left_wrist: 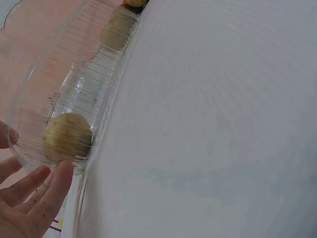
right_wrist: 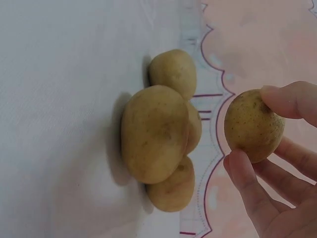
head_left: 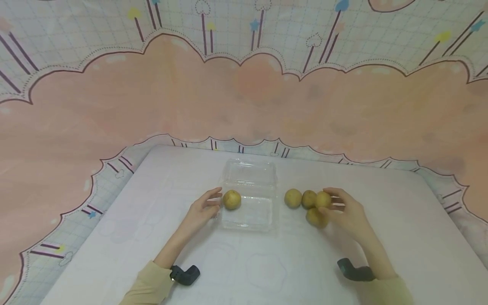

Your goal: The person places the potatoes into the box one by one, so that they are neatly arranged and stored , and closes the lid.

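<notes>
My right hand pinches a potato between thumb and fingers, raised off the table. Beside it, several other potatoes sit in a tight cluster; in the head view the held one overlaps them. On the left, a clear plastic clamshell box lies with its lid folded back. One potato rests inside, by the left wall. My left hand is at that wall, its fingers spread and loosely bent, with fingertips right at the plastic.
A white cloth covers the table. Behind and around it hangs a printed curtain with a pink cloud pattern. Each wrist wears a dark camera mount.
</notes>
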Action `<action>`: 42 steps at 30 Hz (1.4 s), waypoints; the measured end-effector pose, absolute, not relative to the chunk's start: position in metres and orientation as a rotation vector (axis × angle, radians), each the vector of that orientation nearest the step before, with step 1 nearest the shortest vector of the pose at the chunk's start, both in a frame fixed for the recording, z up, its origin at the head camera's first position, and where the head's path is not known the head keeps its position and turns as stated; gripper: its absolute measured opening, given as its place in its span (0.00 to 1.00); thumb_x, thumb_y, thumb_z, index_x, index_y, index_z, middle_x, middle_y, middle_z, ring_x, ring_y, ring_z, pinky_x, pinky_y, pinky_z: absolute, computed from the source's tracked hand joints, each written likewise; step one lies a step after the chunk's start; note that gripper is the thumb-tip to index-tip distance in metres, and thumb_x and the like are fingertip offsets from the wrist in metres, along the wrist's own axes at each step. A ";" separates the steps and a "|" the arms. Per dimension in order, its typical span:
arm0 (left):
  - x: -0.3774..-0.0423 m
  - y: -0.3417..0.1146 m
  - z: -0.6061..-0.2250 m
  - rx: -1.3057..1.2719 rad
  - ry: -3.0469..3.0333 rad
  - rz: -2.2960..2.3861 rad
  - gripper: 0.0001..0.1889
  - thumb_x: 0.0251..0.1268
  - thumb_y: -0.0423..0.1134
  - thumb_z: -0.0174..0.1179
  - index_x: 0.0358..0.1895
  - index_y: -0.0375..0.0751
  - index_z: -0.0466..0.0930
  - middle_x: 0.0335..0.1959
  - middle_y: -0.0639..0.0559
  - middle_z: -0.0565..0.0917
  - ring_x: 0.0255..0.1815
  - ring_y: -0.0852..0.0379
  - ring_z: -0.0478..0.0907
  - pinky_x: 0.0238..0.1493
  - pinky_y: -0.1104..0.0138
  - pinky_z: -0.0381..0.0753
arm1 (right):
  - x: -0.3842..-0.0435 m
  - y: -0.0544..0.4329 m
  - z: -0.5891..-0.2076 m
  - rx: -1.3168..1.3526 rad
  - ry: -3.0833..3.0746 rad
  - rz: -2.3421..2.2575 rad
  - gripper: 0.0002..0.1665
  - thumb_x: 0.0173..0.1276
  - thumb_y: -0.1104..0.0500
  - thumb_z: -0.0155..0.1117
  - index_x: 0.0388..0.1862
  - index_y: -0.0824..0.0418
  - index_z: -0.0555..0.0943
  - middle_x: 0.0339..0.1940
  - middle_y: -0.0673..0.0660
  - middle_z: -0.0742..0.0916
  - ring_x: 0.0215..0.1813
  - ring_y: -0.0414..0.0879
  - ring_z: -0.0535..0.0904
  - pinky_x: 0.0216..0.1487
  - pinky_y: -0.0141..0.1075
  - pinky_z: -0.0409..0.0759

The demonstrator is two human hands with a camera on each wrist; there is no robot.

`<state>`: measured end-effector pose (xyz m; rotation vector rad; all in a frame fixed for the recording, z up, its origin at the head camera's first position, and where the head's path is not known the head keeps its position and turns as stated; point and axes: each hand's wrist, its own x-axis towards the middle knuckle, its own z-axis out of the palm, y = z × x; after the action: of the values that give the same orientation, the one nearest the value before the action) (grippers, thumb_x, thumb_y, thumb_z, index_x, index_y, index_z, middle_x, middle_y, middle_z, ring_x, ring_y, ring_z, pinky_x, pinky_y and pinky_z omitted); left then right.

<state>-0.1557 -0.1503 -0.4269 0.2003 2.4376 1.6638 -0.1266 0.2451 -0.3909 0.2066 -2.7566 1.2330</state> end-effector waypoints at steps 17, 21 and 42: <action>-0.156 -0.150 -0.427 0.195 2.446 1.666 0.31 0.62 0.30 0.51 0.71 0.46 0.62 0.67 0.40 0.71 0.65 0.39 0.72 0.51 0.60 0.84 | -0.135 0.217 -0.380 0.224 -2.781 1.354 0.30 0.62 0.59 0.68 0.62 0.62 0.72 0.60 0.66 0.80 0.56 0.61 0.80 0.56 0.50 0.81; -0.156 -0.150 -0.428 0.196 2.446 1.665 0.31 0.63 0.29 0.51 0.71 0.45 0.62 0.67 0.39 0.70 0.65 0.38 0.71 0.51 0.60 0.84 | -0.139 0.210 -0.380 0.238 -2.777 1.364 0.30 0.61 0.61 0.69 0.61 0.62 0.73 0.59 0.66 0.80 0.54 0.59 0.81 0.55 0.48 0.82; -0.155 -0.149 -0.426 0.194 2.448 1.659 0.31 0.63 0.30 0.52 0.71 0.47 0.63 0.67 0.39 0.71 0.65 0.39 0.72 0.51 0.59 0.84 | -0.147 0.172 -0.378 0.287 -2.786 1.382 0.30 0.58 0.63 0.70 0.61 0.60 0.74 0.56 0.65 0.82 0.48 0.56 0.85 0.52 0.47 0.84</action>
<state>-0.1549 -0.1494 -0.4261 0.1940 2.4484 1.6595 -0.1474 0.1721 -0.3783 0.2872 -2.7858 1.3818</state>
